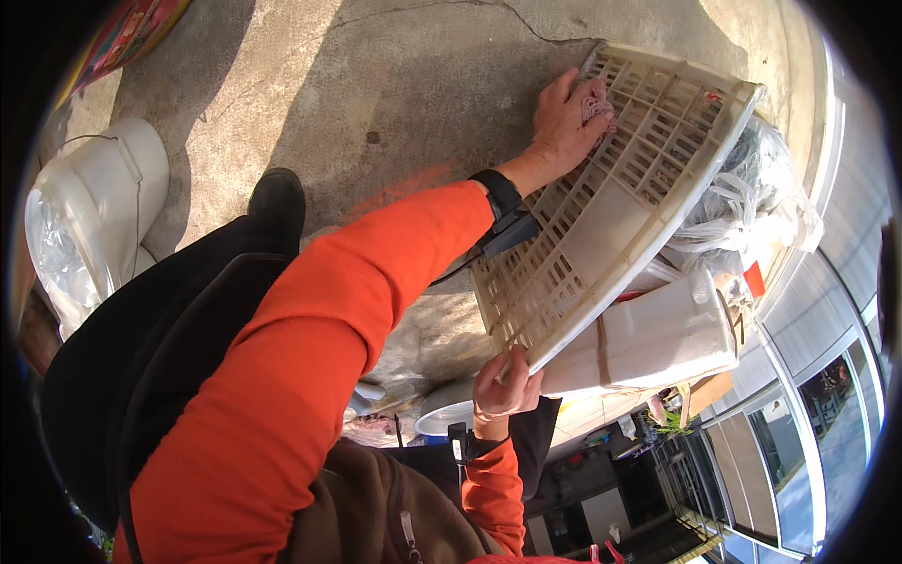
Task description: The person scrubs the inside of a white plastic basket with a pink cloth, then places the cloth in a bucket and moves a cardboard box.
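A white plastic slatted crate (604,224) stands tilted on the concrete in front of me, its grid face towards me. My left hand (566,127) reaches across to its far part and grips a crumpled pinkish mesh cloth (597,111) against the slats. At the near corner, my right hand (509,386) holds the crate's rim between fingers and thumb. Part of the cloth is hidden under the left fingers. Both arms wear orange sleeves with black bands at the wrists.
Right of the crate lie a white foam box (652,335) with a brown band and knotted clear plastic bags (740,204). A white bucket (137,183) with a wire handle is at left. Near my right wrist sits a white basin (445,419). Cracked concrete (394,77) stretches ahead.
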Tool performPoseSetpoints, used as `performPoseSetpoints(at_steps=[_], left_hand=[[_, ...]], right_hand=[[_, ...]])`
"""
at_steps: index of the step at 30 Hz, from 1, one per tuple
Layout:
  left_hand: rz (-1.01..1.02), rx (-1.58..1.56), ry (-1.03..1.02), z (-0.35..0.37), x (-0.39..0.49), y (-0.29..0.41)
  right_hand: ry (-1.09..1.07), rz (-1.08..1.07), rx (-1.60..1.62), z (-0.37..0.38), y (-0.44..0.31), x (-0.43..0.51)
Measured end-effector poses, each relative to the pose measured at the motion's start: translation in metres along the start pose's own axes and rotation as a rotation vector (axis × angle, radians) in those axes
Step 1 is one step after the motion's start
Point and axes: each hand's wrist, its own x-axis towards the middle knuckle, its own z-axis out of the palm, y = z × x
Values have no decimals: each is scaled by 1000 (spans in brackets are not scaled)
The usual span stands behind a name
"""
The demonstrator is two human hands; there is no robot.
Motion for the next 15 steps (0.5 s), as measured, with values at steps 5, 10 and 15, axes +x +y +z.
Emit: performPoseSetpoints(at_steps=[5, 10, 15], left_hand=[[29, -29, -52, 2, -89, -7], [108, -99, 20, 21, -14, -29], [388, -185, 364, 49, 125, -12]], right_hand=[[-30, 27, 18, -1, -1, 0], [-44, 35, 10, 0, 1, -4], [-55, 48, 27, 0, 4, -6]])
